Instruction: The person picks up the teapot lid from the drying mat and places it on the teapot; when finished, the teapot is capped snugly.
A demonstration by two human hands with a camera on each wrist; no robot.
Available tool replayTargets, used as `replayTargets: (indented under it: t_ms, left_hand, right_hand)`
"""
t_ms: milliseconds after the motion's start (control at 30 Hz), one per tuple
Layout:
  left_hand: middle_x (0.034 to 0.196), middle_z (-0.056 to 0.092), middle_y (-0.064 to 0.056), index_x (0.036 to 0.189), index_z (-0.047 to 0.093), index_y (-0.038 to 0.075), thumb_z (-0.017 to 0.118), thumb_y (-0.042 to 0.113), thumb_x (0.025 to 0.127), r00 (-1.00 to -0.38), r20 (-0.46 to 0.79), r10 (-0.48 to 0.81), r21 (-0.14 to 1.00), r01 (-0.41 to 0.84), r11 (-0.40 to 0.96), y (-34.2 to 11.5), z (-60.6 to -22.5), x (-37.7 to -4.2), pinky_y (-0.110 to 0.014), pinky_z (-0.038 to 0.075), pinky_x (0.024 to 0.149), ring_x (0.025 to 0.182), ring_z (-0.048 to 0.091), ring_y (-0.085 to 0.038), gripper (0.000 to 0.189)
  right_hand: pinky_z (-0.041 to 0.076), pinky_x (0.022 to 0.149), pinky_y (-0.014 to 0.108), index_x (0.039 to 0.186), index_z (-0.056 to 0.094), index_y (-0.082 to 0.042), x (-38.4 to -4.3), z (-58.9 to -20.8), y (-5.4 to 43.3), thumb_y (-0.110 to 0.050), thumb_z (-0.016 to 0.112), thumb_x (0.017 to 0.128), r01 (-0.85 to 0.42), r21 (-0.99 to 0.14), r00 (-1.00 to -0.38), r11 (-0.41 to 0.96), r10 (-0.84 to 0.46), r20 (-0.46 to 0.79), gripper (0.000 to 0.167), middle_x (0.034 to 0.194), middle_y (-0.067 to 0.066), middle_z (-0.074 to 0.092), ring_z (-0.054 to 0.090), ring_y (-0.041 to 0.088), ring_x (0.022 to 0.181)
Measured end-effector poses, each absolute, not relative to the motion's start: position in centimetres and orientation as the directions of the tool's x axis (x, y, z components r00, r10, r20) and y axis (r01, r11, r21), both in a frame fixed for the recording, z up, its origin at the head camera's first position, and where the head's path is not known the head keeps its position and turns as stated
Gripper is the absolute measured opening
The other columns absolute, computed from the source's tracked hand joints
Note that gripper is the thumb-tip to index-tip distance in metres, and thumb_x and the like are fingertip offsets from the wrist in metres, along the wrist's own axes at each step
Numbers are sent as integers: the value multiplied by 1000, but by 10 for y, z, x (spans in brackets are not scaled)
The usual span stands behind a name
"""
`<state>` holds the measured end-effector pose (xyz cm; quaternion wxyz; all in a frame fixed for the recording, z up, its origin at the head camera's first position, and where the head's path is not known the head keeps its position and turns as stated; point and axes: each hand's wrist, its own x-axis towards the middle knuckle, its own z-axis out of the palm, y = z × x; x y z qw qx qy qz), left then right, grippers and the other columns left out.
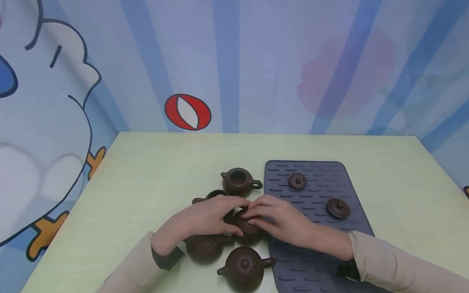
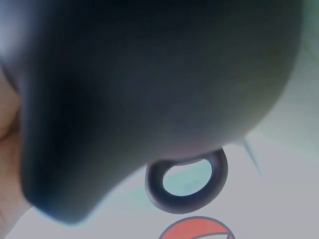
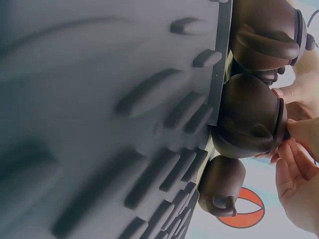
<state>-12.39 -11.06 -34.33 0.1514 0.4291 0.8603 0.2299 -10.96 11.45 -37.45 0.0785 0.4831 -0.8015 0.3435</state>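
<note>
A dark brown clay teapot (image 1: 250, 237) stands between both hands at the mat's left edge. My left hand (image 1: 205, 215) holds it around its upper part, thumb on the near side and fingers on the far side. From the right, my right hand (image 1: 283, 221) pinches the knob of its lid (image 3: 282, 119), which sits at the mouth in the right wrist view. The knob is mostly hidden by the fingertips. Under the left wrist stands another teapot (image 1: 204, 249). In the left wrist view a dark teapot (image 2: 164, 89) looms close and blurred.
A lidded teapot (image 1: 244, 269) stands nearest the front. Behind the hands are an uncovered teapot (image 1: 249, 186) and one partly hidden teapot (image 1: 217, 193). Two loose lids, a smaller lid (image 1: 297, 181) and a wider lid (image 1: 338, 208), lie on the grey ridged mat (image 1: 311, 167).
</note>
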Motion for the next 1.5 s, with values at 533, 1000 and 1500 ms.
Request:
replayTargets:
  t_ms: [533,1000,1500]
  left_hand:
    - [120,62,-2,123,60,10,74,20,80,-594,6,805,566,665,487,-131,-330,-133,-29,47,93,112,56,-13,46]
    - [134,51,-5,135,48,9,78,34,75,-712,-106,694,617,500,608,-173,-341,-156,-43,39,102,125,46,-22,72]
    - [131,54,-5,134,50,8,78,38,74,-702,-129,700,633,485,603,-178,-353,-159,-41,43,99,121,50,-23,73]
  right_hand:
    - [51,77,24,113,65,-24,-111,-372,139,-20,66,88,-773,-499,-600,392,-708,373,25,111,-8,59,55,8,101]
    - [53,75,27,113,66,-23,-108,-372,178,-20,66,88,-726,-467,-674,505,-661,332,25,112,-5,60,58,12,102]
    - [52,66,28,110,68,-20,-105,-380,231,-11,74,79,-655,-403,-756,639,-561,338,32,106,-7,61,60,12,94]
